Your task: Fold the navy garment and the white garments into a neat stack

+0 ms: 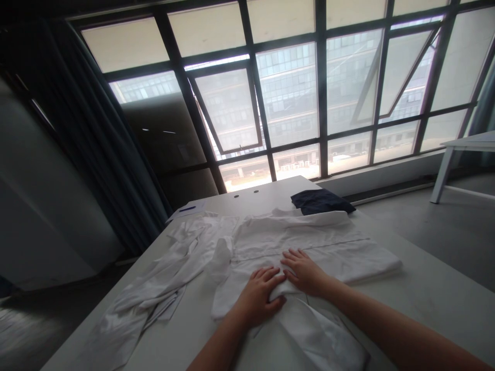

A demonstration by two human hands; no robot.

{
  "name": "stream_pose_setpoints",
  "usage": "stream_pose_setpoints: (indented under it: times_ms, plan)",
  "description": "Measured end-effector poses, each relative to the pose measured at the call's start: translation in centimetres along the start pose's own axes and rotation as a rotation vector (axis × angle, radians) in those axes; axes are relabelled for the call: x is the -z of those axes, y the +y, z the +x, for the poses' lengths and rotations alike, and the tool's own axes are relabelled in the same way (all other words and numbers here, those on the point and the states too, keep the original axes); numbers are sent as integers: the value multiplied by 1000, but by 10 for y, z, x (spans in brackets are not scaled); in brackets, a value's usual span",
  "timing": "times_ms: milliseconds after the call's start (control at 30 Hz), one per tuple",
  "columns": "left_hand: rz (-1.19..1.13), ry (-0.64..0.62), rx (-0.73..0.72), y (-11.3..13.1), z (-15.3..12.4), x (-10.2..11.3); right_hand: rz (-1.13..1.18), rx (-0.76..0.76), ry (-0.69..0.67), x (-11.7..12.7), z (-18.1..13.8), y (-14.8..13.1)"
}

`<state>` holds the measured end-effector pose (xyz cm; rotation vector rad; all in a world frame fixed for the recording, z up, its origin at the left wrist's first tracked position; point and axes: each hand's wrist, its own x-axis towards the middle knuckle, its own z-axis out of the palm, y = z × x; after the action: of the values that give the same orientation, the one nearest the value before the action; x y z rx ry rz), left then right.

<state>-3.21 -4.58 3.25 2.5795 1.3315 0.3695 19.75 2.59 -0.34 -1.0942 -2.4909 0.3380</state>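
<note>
White garment (309, 229) lies beneath left grip (259, 296) and right grip (305, 270), both flat and loosely spread

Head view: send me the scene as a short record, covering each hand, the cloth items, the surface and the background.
left hand: palm down on the white garment, gripping nothing visible
right hand: palm down on the same garment, close beside the left
white garment: spread out, lightly wrinkled
second white garment: crumpled, to the left
dark cloth: beyond the white garment, near the table's right edge
surface: white table
far left corner: pen on paper
background: windows, dark curtain at left
</note>
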Motion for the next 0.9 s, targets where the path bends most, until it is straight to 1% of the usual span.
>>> stream_pose_setpoints:
  times_ms: [900]
  plan:
    - [13,15,-18,-4,1,-5,-8,-6,9,-5,1,5]
